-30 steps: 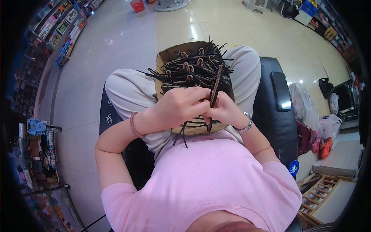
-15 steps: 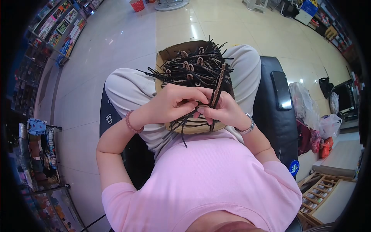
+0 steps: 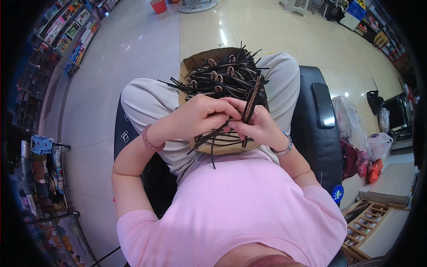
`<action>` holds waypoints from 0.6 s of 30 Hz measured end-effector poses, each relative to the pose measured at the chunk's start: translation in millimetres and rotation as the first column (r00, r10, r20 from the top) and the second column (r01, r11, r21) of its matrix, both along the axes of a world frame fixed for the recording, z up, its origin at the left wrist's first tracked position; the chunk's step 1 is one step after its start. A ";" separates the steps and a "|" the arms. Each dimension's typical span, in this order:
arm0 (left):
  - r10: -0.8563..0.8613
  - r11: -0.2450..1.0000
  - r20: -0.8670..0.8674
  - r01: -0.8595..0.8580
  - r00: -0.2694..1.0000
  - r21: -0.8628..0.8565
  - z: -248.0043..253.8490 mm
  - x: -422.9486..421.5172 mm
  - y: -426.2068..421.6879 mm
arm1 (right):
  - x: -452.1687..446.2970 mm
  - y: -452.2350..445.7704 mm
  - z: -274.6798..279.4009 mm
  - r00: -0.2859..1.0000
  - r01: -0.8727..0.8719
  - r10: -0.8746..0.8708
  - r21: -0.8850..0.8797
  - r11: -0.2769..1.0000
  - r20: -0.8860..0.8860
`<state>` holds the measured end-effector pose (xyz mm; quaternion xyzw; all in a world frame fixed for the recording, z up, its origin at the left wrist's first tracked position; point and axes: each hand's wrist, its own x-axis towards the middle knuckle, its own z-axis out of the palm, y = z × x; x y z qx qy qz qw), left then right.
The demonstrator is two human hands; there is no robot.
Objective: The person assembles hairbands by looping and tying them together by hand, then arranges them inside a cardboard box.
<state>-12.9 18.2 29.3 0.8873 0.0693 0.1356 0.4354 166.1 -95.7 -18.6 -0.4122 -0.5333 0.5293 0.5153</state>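
Observation:
A black and tan braided bracelet (image 3: 253, 99) stands nearly upright between the thumb and fingers of my right hand (image 3: 261, 123). My left hand (image 3: 203, 115) is closed in a pinch right beside it, its fingertips meeting the right hand's. What exactly the left fingertips grip is hidden; black cords run close to them. Beneath both hands, a cardboard box (image 3: 190, 60) rests on my lap. Many dark braided bracelets (image 3: 222, 82) with tan oval pieces fill it, and loose cord ends (image 3: 212, 144) hang over its near side.
Right of my leg, a phone (image 3: 323, 104) lies on the black padded seat (image 3: 307, 147). Plastic bags (image 3: 379, 144) sit on the floor beyond, near a wooden rack (image 3: 367, 222). Stocked shelves (image 3: 71, 33) line the left side. A red cup-shaped bin (image 3: 158, 6) stands far ahead.
The hands have shifted only slightly, fingers still together at the bracelet. Its upright end has dropped and tilted a little. The box stays in place.

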 end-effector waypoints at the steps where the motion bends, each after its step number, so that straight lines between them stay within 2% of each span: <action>1: -0.024 0.986 -0.038 0.018 0.999 -0.166 -0.4 1.2 3.0 | 0.3 -0.2 0.6 0.999 0.009 -0.010 -0.021 1.000 -0.044; 2: -0.026 0.986 -0.037 0.019 0.999 -0.165 -3.6 1.9 2.9 | 0.9 -0.5 1.2 0.999 0.010 -0.011 -0.020 1.000 -0.043; 6: 0.142 0.854 0.061 -0.091 0.988 -0.512 -31.0 -0.1 -4.7 | 0.6 -2.0 2.3 0.980 0.076 -0.084 -0.052 0.996 -0.178; 7: 0.142 0.854 0.062 -0.091 0.988 -0.512 -34.2 -0.3 -6.0 | 0.7 -1.8 2.0 0.981 0.076 -0.084 -0.051 0.996 -0.177; 9: 0.204 0.948 0.161 -0.154 0.966 -0.279 -39.3 -0.2 -8.0 | 1.2 -0.9 0.3 0.973 0.113 -0.120 -0.048 0.992 -0.196; 11: 0.234 0.972 0.271 -0.233 0.934 -0.036 -41.7 0.8 -10.9 | 1.8 -0.5 -0.4 0.964 0.152 -0.158 -0.045 0.987 -0.214; 12: 0.235 0.972 0.273 -0.234 0.933 -0.036 -41.6 1.5 -13.4 | 1.2 -0.5 0.1 0.964 0.151 -0.157 -0.045 0.987 -0.213; 16: 0.240 0.895 0.412 -0.365 0.879 0.257 -39.0 4.5 -25.6 | -5.0 -1.7 2.8 0.943 0.226 -0.243 -0.099 0.969 -0.225; 18: 0.262 0.871 0.418 -0.399 0.870 0.286 -41.4 4.0 -29.3 | -5.3 -1.7 2.1 0.940 0.234 -0.252 -0.103 0.967 -0.230</action>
